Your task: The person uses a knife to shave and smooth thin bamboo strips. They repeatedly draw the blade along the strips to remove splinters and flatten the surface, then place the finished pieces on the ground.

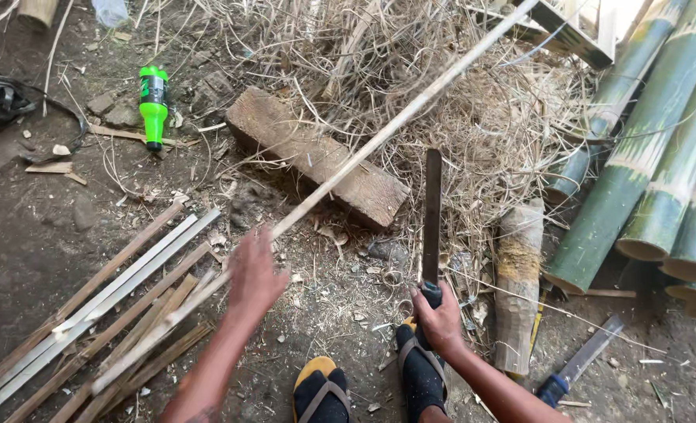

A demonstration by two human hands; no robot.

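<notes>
My left hand (254, 272) grips a long thin bamboo strip (395, 124) that slants from the lower left up to the upper right. My right hand (440, 319) holds a long dark machete (432, 213) by its handle, blade upright and pointing away from me, just right of the strip. Both my feet in dark socks and yellow sandals (323, 390) rest on the dirt below the hands.
A pile of split bamboo strips (105, 313) lies at lower left. A wooden block (317, 155) sits ahead beside a heap of dry shavings (473, 102). Green bamboo poles (645, 157) lie at right, a second knife (583, 362) at lower right, a green bottle (153, 106) at upper left.
</notes>
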